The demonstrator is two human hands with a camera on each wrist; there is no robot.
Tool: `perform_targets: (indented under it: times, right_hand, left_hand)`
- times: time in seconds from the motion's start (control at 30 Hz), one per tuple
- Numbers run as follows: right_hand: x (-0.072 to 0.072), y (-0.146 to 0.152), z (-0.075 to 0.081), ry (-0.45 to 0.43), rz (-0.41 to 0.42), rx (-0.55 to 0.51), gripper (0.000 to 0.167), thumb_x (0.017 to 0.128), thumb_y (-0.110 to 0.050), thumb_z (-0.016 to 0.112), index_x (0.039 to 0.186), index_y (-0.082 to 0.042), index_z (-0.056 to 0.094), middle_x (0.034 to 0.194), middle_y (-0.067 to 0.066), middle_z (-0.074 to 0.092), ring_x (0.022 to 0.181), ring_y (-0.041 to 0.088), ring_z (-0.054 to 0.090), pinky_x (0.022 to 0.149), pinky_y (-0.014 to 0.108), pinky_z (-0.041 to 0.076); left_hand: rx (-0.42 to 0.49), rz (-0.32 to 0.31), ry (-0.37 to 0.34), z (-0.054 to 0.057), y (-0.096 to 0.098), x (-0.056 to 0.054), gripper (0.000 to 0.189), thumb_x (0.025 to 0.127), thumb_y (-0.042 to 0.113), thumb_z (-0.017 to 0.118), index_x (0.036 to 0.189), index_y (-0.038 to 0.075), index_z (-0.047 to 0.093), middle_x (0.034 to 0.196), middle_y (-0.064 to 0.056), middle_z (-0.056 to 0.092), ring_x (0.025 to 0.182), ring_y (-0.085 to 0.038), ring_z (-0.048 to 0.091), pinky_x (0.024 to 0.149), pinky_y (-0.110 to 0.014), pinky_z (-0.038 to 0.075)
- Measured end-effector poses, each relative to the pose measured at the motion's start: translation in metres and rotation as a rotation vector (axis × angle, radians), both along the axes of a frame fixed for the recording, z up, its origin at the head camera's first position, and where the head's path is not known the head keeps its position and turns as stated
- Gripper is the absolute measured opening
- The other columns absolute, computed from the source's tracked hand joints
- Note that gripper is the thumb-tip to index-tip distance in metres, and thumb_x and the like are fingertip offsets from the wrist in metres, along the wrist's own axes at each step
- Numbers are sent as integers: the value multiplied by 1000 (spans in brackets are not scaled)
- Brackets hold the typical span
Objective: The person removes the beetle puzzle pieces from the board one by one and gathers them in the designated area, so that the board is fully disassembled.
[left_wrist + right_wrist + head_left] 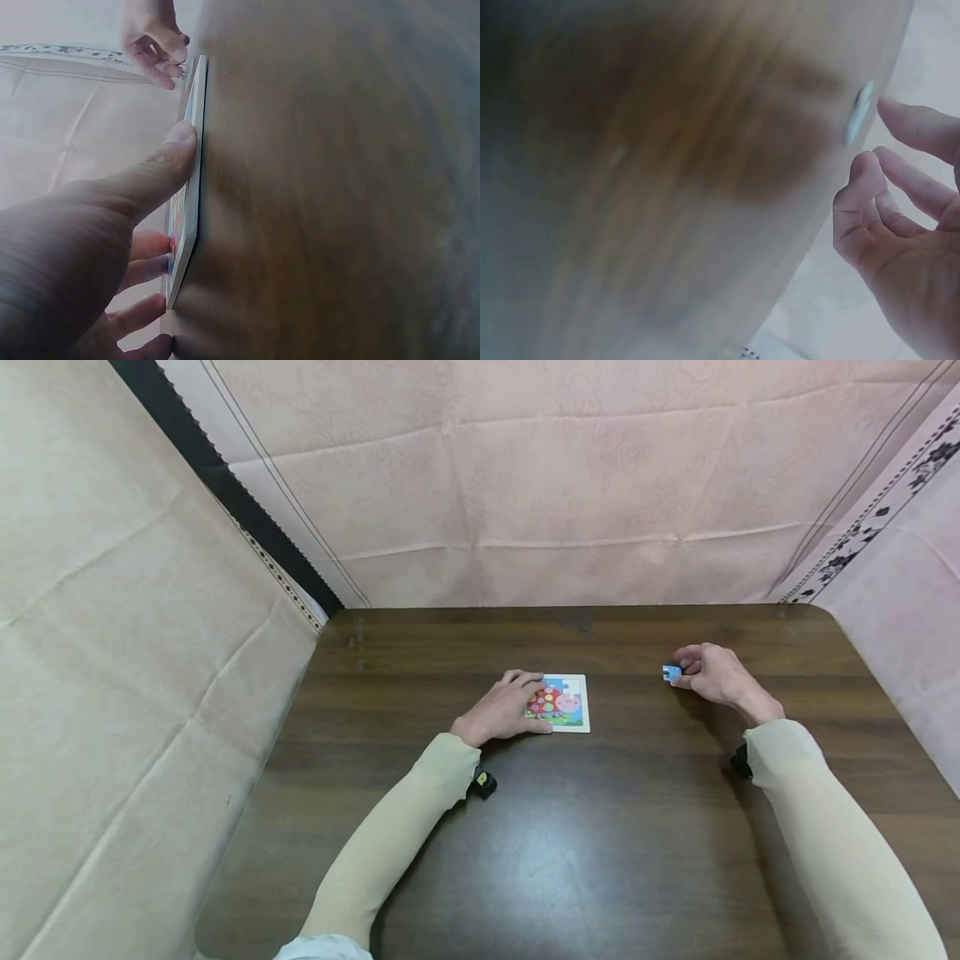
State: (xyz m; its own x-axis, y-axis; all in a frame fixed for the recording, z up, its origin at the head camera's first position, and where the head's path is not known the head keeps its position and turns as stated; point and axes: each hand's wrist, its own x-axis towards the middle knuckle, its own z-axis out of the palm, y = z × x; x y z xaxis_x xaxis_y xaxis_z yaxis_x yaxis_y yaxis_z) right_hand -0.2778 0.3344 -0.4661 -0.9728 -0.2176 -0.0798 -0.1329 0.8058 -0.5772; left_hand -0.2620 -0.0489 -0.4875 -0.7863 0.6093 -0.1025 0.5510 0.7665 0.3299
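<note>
A small framed puzzle lies on the table, its picture a red spotted ladybug with a pink face on blue and green. My left hand rests over its left side, thumb at the near edge and fingers spread toward the far edge. In the left wrist view the thumb lies along the white rim. Farther right is a small blue puzzle piece with a notch. My right hand reaches over beside it, fingers bent. In the right wrist view a gap shows between the fingertips and the piece.
The brown wooden table has rounded corners. Pale cloth hangs behind it and along both sides, with a dark band at the left corner. A black wrist device sits at the left cuff.
</note>
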Motion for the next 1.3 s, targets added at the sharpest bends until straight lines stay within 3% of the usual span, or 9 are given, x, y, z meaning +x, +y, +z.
perform_targets:
  times: [0.23,0.73,0.97,1.2,1.3]
  right_hand:
    - [5,-31,6,34,14,-8,41,94,-18,73,127,6,62,113,23,64,105,36,60,89,53,47]
    - [18,-110,3,10,178,13,33,90,-11,77,119,4,69,104,16,66,89,28,59,79,43,52]
    - [19,-131,3,22,265,40,32,89,-7,78,118,3,71,105,17,68,88,26,60,84,46,55]
    - [14,-142,2,-13,277,58,33,89,-9,78,119,2,71,114,19,69,93,29,60,91,49,53]
    - [13,-143,1,-22,286,66,31,89,-9,78,117,1,72,111,18,69,92,29,60,89,49,53]
  left_hand:
    - [0,-5,-3,1,-1,0,83,88,61,68,152,13,45,160,-3,33,143,-25,28,115,-43,29]
    - [7,2,-10,-2,0,-1,84,88,62,68,152,14,45,161,-3,33,142,-25,28,116,-44,28]
    - [-18,2,-20,0,1,-1,85,88,64,65,153,14,43,161,-2,32,142,-25,27,117,-44,27]
    - [-8,3,-7,1,0,-1,89,88,64,65,156,12,38,160,-3,34,143,-25,28,117,-44,26]
    - [5,-12,-2,1,-1,0,84,89,62,66,155,16,40,160,-3,34,142,-25,29,116,-45,28]
